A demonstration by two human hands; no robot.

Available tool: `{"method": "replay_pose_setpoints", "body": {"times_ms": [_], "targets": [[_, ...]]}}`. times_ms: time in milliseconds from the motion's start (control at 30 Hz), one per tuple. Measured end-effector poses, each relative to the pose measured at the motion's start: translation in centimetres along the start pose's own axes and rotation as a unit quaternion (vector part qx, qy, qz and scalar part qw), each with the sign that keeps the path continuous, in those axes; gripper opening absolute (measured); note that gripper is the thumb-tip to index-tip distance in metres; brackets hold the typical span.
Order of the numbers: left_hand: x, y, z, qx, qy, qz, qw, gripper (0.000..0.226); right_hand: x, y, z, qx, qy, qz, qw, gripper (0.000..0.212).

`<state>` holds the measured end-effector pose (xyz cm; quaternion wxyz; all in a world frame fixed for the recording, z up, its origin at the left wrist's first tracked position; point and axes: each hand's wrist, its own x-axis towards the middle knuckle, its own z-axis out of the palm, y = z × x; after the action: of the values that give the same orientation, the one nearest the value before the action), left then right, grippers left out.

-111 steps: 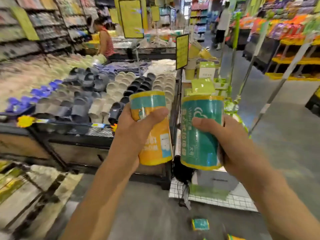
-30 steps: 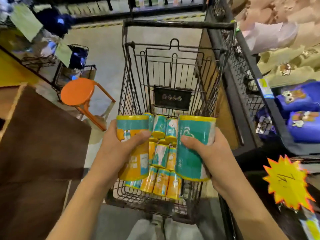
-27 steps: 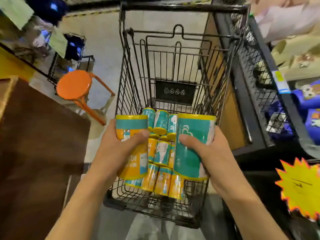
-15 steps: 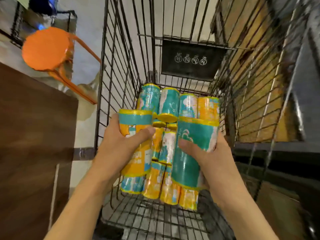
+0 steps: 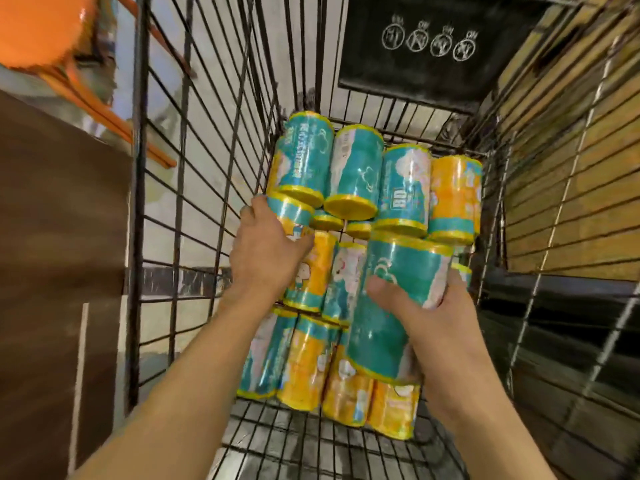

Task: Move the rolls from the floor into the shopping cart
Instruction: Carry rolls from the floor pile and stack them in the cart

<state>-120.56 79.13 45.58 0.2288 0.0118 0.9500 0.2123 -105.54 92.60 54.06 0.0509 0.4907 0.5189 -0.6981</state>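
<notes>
Both my arms reach down into the black wire shopping cart [image 5: 194,188]. My left hand [image 5: 265,252] grips a yellow-and-teal roll [image 5: 313,268] and sets it among the rolls stacked in the cart, against the left wall. My right hand [image 5: 429,313] holds a teal roll [image 5: 394,303] upright just above the stack, thumb across its front. Several teal and yellow rolls [image 5: 360,174] lie in rows on the cart floor, filling its far half.
An orange stool [image 5: 52,39] stands outside the cart at the upper left. A brown surface [image 5: 59,271] lies along the left side. A black sign with white symbols [image 5: 429,46] hangs on the cart's far end. Wooden slats [image 5: 571,168] run behind the right wall.
Both hands have gone lower into the cart with their rolls. The left hand's roll has moved forward and down into the stack; the right hand's roll hangs just above it.
</notes>
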Motion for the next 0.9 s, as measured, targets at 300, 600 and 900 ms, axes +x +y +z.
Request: {"method": "replay_pose_setpoints", "body": {"times_ms": [300,600,900], "targets": [[0.0,-0.3,0.1,0.073,-0.023,0.005,0.997,0.087,1.3,0.3,0.9,-0.026,-0.012,-0.011,1.0,0.052],[-1.0,-0.4,-2.6,0.021,-0.077,0.04,0.996,0.077,3.1,1.4,3.1,-0.059,0.014,0.022,0.998,0.088],[-1.4,-1.1,-3.6,0.028,-0.095,0.061,0.993,0.063,6.3,1.5,5.7,-0.145,0.079,0.025,0.986,0.083]]}}
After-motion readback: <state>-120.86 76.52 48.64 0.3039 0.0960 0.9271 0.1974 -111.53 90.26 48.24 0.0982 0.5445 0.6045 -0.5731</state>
